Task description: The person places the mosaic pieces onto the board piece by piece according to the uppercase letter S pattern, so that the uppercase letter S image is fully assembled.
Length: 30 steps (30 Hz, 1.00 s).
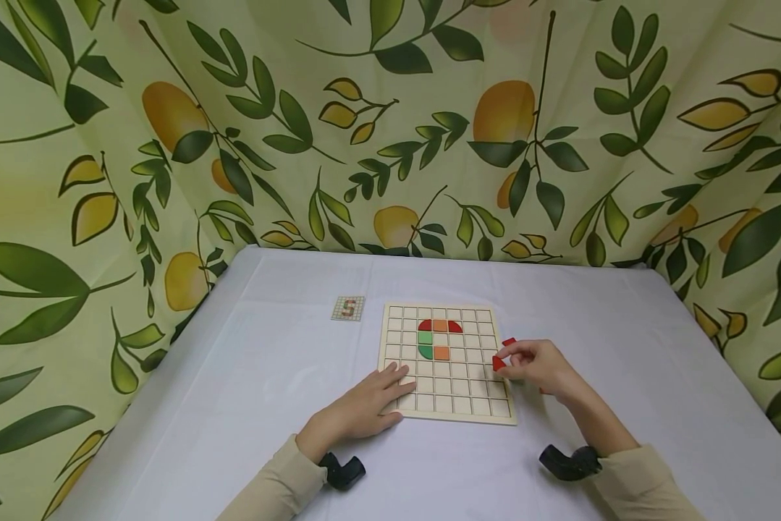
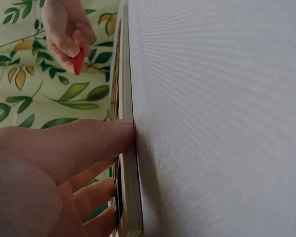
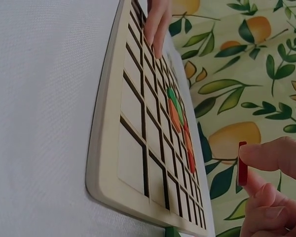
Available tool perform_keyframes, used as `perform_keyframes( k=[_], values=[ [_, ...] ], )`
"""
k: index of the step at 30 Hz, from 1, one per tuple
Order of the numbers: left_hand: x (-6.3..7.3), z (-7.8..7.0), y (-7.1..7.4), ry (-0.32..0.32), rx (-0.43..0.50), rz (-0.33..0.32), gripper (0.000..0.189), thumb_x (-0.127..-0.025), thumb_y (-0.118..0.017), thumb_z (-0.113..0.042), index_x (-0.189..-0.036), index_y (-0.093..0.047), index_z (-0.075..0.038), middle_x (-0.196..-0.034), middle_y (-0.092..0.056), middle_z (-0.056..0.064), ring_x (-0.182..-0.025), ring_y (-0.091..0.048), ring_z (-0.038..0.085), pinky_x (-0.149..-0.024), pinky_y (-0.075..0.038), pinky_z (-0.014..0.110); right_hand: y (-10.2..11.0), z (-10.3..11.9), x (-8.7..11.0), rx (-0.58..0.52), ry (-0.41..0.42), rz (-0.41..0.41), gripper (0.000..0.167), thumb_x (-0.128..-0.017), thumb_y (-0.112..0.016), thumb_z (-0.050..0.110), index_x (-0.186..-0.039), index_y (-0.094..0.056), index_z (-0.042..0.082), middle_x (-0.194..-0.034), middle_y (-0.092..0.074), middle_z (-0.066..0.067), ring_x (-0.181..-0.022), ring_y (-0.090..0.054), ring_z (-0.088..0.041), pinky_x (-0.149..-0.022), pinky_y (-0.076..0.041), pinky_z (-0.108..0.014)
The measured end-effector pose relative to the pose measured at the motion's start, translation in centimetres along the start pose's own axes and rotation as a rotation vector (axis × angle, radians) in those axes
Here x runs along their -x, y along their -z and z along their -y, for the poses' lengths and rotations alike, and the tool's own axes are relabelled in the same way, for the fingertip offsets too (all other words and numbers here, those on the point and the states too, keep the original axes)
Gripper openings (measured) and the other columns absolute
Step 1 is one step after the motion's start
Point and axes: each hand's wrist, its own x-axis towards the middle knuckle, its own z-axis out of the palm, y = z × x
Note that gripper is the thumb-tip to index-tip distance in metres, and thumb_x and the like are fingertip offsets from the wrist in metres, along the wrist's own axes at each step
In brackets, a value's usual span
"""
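Note:
A square wooden grid board lies on the table, with red, orange and green tiles set in some cells of its upper left part. My left hand rests on the board's lower left corner, fingers spread over the cells and thumb against the front edge. Between thumb and fingertips, my right hand pinches a small red tile above the board's right edge. In the right wrist view the red tile is seen edge-on, raised over the board. Placed tiles include a light green square and an orange square.
A small card with a grid and an S-shaped pattern lies left of the board's far corner. Another red piece lies just beyond the right hand, and a green piece shows beside the board's edge. A leaf-patterned curtain hangs behind the white table.

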Motion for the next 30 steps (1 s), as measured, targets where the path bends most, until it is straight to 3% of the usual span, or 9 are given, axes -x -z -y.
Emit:
perform_keyframes(
  k=[8, 19, 30],
  values=[
    [0.0, 0.0, -0.1, 0.000, 0.001, -0.002, 0.051, -0.096, -0.056, -0.026, -0.145, -0.044, -0.017, -0.160, -0.031, 0.007, -0.151, -0.023, 0.028, -0.123, -0.026, 0.048, -0.4, 0.2, -0.4, -0.013, 0.017, 0.005, 0.034, -0.078, -0.077, 0.013, -0.105, -0.067, -0.004, -0.063, -0.046, 0.006, -0.055, -0.036, -0.006, -0.042, -0.024, -0.019],
    [0.0, 0.1, 0.0, -0.008, 0.001, -0.003, 0.051, -0.097, -0.055, -0.026, -0.145, -0.044, -0.016, -0.160, -0.030, 0.008, -0.152, -0.022, 0.028, -0.123, -0.025, 0.048, -1.1, 0.4, -0.9, -0.049, 0.038, 0.029, 0.035, -0.078, -0.076, 0.009, -0.106, -0.065, -0.008, -0.065, -0.048, 0.005, -0.061, -0.043, -0.006, -0.049, -0.033, -0.019],
    [0.0, 0.0, 0.0, -0.011, 0.000, -0.003, 0.051, -0.097, -0.055, -0.026, -0.146, -0.044, -0.016, -0.160, -0.030, 0.008, -0.151, -0.023, 0.029, -0.123, -0.025, 0.049, -1.8, 0.6, -1.6, -0.074, 0.035, 0.033, 0.035, -0.079, -0.076, 0.011, -0.106, -0.065, -0.008, -0.063, -0.048, 0.007, -0.060, -0.044, -0.005, -0.051, -0.035, -0.019]
  ],
)
